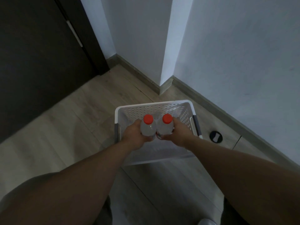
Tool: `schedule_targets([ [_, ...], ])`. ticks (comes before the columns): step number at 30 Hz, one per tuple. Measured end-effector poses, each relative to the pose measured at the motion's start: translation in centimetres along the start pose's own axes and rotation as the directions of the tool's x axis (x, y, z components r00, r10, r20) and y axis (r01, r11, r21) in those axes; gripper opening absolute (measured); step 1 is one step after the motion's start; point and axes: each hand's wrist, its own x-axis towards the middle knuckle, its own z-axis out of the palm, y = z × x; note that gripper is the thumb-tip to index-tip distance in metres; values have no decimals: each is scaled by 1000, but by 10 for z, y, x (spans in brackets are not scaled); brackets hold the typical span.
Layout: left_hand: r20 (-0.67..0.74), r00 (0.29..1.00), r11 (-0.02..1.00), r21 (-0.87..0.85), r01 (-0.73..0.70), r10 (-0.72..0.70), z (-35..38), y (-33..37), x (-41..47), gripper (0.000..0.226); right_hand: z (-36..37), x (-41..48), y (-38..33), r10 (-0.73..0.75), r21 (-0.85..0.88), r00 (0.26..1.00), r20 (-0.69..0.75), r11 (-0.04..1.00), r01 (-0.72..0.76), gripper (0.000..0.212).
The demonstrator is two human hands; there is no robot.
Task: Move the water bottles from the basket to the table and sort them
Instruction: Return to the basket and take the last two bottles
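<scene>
A white perforated plastic basket (155, 106) with grey handles stands on the wooden floor near a wall corner. Two clear water bottles with red caps stand upright side by side over it. My left hand (133, 135) grips the left bottle (147, 127) around its body. My right hand (179, 133) grips the right bottle (165, 126) the same way. The bottles' lower parts are hidden by my fingers. No table is in view.
White walls with a grey skirting board run behind and to the right of the basket. A dark door or cabinet (40, 54) fills the left. A round black floor fitting (215, 136) lies right of the basket. A shoe tip (207, 222) shows at the bottom.
</scene>
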Motion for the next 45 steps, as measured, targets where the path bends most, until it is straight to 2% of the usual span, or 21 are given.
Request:
schedule_targets([
  [2,3,1000,1000,-3,-12,12,-12,5,-4,73,-10,-1,-7,-10,45,1000,17,999,10,69],
  [4,5,1000,999,-41,-17,18,-27,16,-12,73,-25,-6,-19,-25,124,999,45,992,20,67],
  [9,-8,996,971,-222,-93,94,-66,56,-37,63,-68,-30,-64,-79,316,993,83,948,49,83],
  [13,-75,989,874,-463,-146,126,-82,100,-59,80,-79,-49,-95,-172,508,984,43,852,127,57],
  [15,-117,982,821,-539,-189,149,-83,118,-66,74,-75,-55,-111,-179,586,984,6,798,142,54],
  [20,-129,974,783,-579,-228,188,-81,141,-80,65,-66,-70,-138,-225,509,973,-42,834,215,69],
  [22,-139,974,778,-587,-225,178,-79,141,-84,61,-65,-72,-140,-235,528,971,-48,819,224,73],
  [27,-179,972,772,-593,-228,150,-77,137,-88,45,-56,-69,-137,-140,616,989,-56,774,145,80],
  [29,-185,974,792,-571,-216,132,-80,133,-88,47,-58,-67,-135,-114,588,991,-76,797,137,79],
  [33,-173,981,902,-403,-153,89,-93,125,-89,61,-68,-64,-129,-22,404,980,-197,909,102,50],
  [35,-191,975,957,-244,-158,113,-98,120,-88,54,-75,-64,-126,-38,244,957,-288,963,112,55],
  [38,-188,965,982,0,-188,185,-106,109,-83,59,-85,-67,-120,-68,51,915,-397,994,96,66],
  [42,-126,945,904,351,-243,303,-113,97,-81,62,-99,-71,-116,-139,-177,848,-511,983,54,72],
  [45,-35,929,743,611,-273,369,-115,104,-83,71,-105,-75,-114,-268,-453,809,-523,892,3,68],
])
